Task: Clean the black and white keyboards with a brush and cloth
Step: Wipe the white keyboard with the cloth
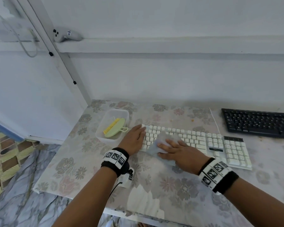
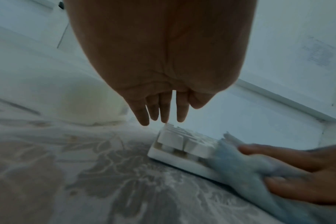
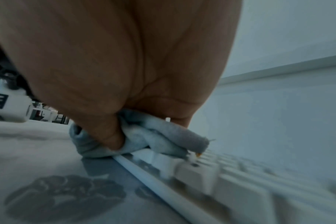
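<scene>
Right hand: the right hand [image 1: 181,153] lies flat on a pale blue-grey soft cloth [image 1: 162,145]; fingers spread over it, thumb tucked into its folds in the right wrist view.
Cloth: bunched, pressed on the near left part of the white keyboard, one edge hanging onto the bench [image 1: 92,169], which is covered in a grey floral sheet.
Left hand: the left hand [image 1: 134,138] rests at the keyboard's left end, fingers straight and close together, tips touching the far-left corner keys; it holds nothing.
White keyboard: a long white plastic keyboard [image 1: 220,145] with raised square keys, lying flat mid-bench.
Left of it: a clear plastic tub [image 1: 103,122] holding a light green brush with yellow bristles [image 1: 114,130].
Far right: a black flat keyboard [image 1: 259,123], apart from the white one.
</scene>
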